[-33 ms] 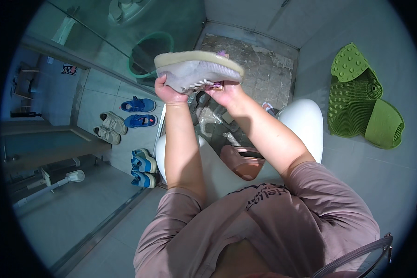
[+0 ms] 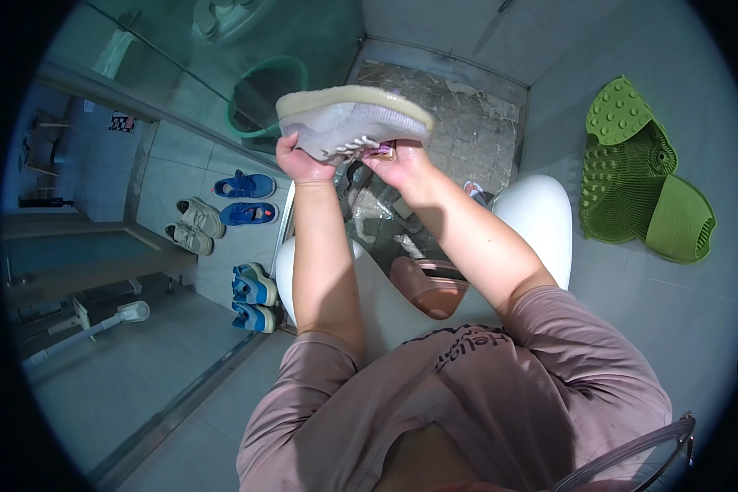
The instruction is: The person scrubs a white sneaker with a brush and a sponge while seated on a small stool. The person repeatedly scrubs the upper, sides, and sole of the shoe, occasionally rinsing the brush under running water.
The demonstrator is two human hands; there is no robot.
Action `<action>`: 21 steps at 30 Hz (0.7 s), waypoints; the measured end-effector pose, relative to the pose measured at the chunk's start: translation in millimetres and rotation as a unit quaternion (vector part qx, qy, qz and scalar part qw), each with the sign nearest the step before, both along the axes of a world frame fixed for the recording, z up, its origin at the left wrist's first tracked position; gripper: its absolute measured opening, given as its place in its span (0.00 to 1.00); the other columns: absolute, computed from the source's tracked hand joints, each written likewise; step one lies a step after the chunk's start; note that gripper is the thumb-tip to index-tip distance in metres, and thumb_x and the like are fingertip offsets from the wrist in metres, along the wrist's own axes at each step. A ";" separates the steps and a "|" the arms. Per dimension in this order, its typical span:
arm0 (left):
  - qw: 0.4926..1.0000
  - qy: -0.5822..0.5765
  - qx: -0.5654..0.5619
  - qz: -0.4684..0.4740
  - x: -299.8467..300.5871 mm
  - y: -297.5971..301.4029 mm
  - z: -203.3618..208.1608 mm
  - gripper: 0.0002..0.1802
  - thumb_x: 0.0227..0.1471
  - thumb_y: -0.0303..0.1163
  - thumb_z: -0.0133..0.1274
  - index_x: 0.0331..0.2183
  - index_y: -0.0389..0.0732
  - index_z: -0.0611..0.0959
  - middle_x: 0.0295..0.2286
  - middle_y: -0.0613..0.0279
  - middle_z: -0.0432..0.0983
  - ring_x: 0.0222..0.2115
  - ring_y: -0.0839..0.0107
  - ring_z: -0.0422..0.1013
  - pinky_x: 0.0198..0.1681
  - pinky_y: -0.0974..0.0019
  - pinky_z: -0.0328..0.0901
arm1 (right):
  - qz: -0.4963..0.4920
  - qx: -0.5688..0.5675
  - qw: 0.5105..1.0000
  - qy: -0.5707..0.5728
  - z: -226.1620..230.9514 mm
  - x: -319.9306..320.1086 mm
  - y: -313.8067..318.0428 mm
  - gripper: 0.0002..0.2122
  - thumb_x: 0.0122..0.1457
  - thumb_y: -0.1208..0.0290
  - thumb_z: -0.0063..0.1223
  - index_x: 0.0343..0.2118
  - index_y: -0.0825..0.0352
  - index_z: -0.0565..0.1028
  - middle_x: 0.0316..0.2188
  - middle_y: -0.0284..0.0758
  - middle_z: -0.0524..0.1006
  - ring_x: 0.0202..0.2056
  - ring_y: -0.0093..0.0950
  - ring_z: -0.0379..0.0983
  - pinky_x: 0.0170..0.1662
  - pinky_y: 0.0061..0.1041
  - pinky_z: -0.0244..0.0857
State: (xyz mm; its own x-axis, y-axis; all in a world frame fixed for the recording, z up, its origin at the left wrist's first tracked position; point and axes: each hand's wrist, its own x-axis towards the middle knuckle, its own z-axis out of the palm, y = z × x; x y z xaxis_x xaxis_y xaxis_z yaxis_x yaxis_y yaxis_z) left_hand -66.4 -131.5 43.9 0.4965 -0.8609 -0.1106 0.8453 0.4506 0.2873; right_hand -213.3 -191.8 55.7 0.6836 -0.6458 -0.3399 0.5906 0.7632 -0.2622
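Lilac-grey shoe: a laced shoe point(image 2: 336, 131) raised beyond the knees, a little left of the scene's middle, tipped over so that its cream sole faces the far side and its white laces face the near side.
Left hand: the bare hand point(image 2: 306, 164) is closed on the left end of the shoe, thumb showing against the upper.
Right hand: the bare hand point(image 2: 402, 167) is under the right half of the shoe, holding a small pink-and-purple thing point(image 2: 383, 151) against it; most of the fingers are hidden, and so is most of that thing, so I cannot tell its kind.
Forearms: both reach from near to far, bare below the sleeves of a dusty mauve T-shirt point(image 2: 467, 402) with dark print.
Knees: white-covered, the right one point(image 2: 541, 221) in plain view beside the right forearm.
Between the legs: a salmon-pink thing point(image 2: 429, 289), partly covered, and just beyond it a clear, crinkled scrap point(image 2: 410, 245).
Shoes on the left: a blue pair point(image 2: 250, 213) side by side, a pale grey pair point(image 2: 193, 225) farther left, and a turquoise pair point(image 2: 252, 318) with cream soles on the near side.
Far left: a round green basin point(image 2: 231, 111), just beyond the shoe.
Far floor: a patch of grey marbled tile point(image 2: 467, 111).
Right side: a bright green mat point(image 2: 623, 168), knobbed and bristled, against pale tiling.
Near right corner: part of a glasses frame point(image 2: 631, 451).
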 end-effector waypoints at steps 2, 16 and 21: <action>0.999 -0.044 -0.018 -0.010 1.2 0.0 -8.5 0.38 0.38 0.37 0.46 0.54 0.34 0.70 0.53 0.43 0.67 0.55 0.43 0.62 0.60 0.39 0.55 | -0.003 -0.036 0.999 0.007 2.3 4.5 3.8 0.23 0.62 0.42 0.42 0.45 0.57 0.75 0.43 0.29 0.78 0.44 0.29 0.74 0.48 0.33 0.69; 0.996 -0.048 0.048 -0.061 -10.2 -18.2 -22.1 0.25 0.61 0.37 0.40 0.55 0.32 0.69 0.51 0.45 0.70 0.52 0.50 0.68 0.58 0.49 0.61 | -0.064 -0.430 0.780 0.449 -38.5 -6.8 -7.2 0.19 0.64 0.55 0.50 0.48 0.64 0.67 0.31 0.35 0.74 0.30 0.25 0.70 0.35 0.25 0.65; 0.991 -0.037 0.114 -0.053 -7.9 -18.9 -33.9 0.25 0.59 0.33 0.42 0.53 0.27 0.68 0.50 0.42 0.71 0.50 0.48 0.70 0.57 0.47 0.64 | -0.127 -0.600 0.621 0.488 -13.6 -50.8 -24.6 0.18 0.64 0.59 0.49 0.54 0.59 0.67 0.41 0.43 0.78 0.41 0.36 0.76 0.43 0.31 0.68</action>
State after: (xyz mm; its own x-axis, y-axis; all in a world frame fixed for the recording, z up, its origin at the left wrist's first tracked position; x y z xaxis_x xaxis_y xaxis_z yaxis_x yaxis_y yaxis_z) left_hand -74.3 -150.4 10.0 0.4178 -0.8657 -0.2757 0.8576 0.2757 0.4341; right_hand -264.0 -216.4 42.1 0.3544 -0.8792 0.3183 -0.2342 -0.4130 -0.8801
